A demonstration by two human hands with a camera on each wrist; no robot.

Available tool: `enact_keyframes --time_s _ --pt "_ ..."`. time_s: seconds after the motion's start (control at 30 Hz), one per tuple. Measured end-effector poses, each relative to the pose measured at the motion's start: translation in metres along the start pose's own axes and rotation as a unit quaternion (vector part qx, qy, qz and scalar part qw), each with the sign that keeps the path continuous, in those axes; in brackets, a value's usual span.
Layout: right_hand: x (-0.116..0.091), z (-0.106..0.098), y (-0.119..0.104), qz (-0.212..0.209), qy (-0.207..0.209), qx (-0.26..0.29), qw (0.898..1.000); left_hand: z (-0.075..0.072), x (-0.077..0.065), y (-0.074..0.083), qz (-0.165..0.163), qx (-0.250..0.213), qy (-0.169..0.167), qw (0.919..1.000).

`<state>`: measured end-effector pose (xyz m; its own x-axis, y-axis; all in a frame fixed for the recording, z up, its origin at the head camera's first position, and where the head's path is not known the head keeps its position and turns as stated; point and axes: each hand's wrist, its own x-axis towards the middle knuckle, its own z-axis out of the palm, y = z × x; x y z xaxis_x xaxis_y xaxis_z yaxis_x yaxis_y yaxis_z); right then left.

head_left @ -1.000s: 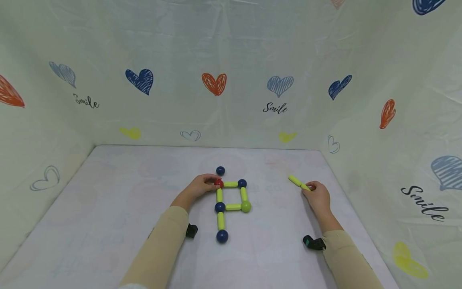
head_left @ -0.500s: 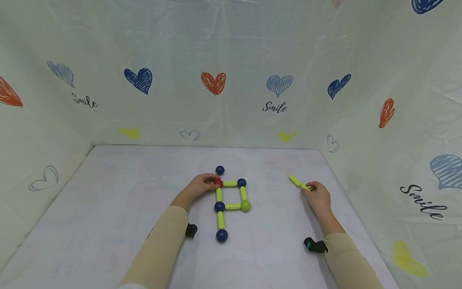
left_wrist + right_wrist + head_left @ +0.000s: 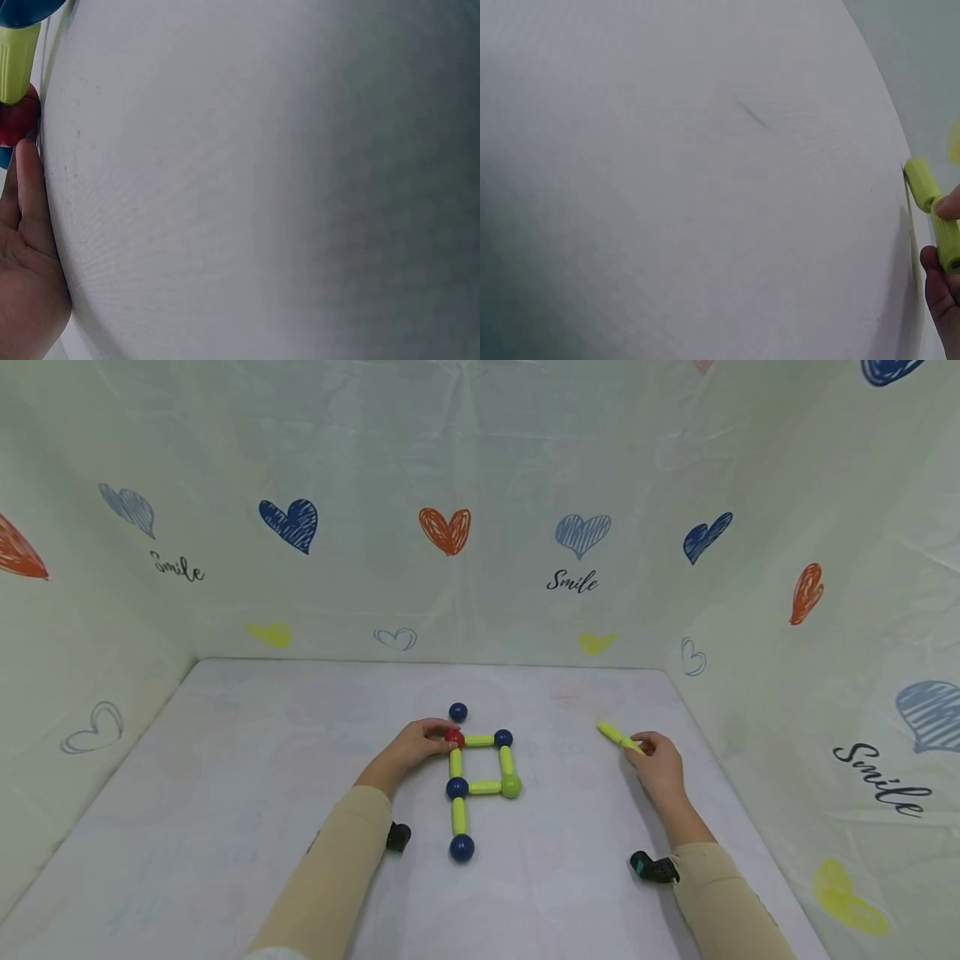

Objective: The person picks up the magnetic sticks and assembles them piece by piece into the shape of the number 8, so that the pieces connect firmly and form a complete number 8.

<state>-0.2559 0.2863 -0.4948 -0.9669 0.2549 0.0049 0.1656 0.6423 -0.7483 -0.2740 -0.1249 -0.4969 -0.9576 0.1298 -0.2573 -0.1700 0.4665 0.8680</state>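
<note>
My left hand (image 3: pixel 417 742) holds a red ball (image 3: pixel 455 739) between thumb and fingers. That ball is the far left corner of a square of yellow-green rods and balls lying on the table. A blue ball (image 3: pixel 503 738), a green ball (image 3: pixel 511 787) and another blue ball (image 3: pixel 457 788) make the other corners. From the near left corner a rod (image 3: pixel 459 816) runs toward me to a further blue ball (image 3: pixel 462 847). My right hand (image 3: pixel 662 768), off to the right, pinches one yellow-green rod (image 3: pixel 946 238); a second rod (image 3: pixel 921 182) joins it end to end, pointing away.
Just beyond the red ball sits a loose blue ball (image 3: pixel 458 712). The pale table (image 3: pixel 225 735) ends at a fabric backdrop (image 3: pixel 510 468) printed with hearts, which also rises on both sides. A black device (image 3: pixel 654 867) shows at the right wrist.
My right hand has shifted very slightly left, and its two rods now lie more nearly in line. My left hand keeps its place on the red ball.
</note>
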Motion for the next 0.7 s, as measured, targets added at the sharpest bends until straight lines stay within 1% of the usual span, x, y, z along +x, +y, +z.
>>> enact_keyframes --time_s 0.17,0.33,0.5,0.7 --pt "0.0036 0.0019 0.0007 -0.031 -0.033 -0.026 0.999 -0.0001 -0.0001 0.0008 0.0 -0.006 -0.002 1.0" --pt "0.0037 0.0027 -0.0004 -0.049 -0.055 -0.045 0.996 -0.0003 0.0 0.0016 -0.001 -0.004 -0.004 1.0" --pt "0.0039 0.0023 -0.0016 -0.057 -0.069 -0.058 0.994 -0.0007 0.0004 0.0017 0.001 0.004 -0.006 1.0" --pt "0.0028 0.002 -0.003 -0.056 -0.085 -0.066 0.993 -0.0011 0.0003 0.0012 0.003 0.007 -0.003 1.0"
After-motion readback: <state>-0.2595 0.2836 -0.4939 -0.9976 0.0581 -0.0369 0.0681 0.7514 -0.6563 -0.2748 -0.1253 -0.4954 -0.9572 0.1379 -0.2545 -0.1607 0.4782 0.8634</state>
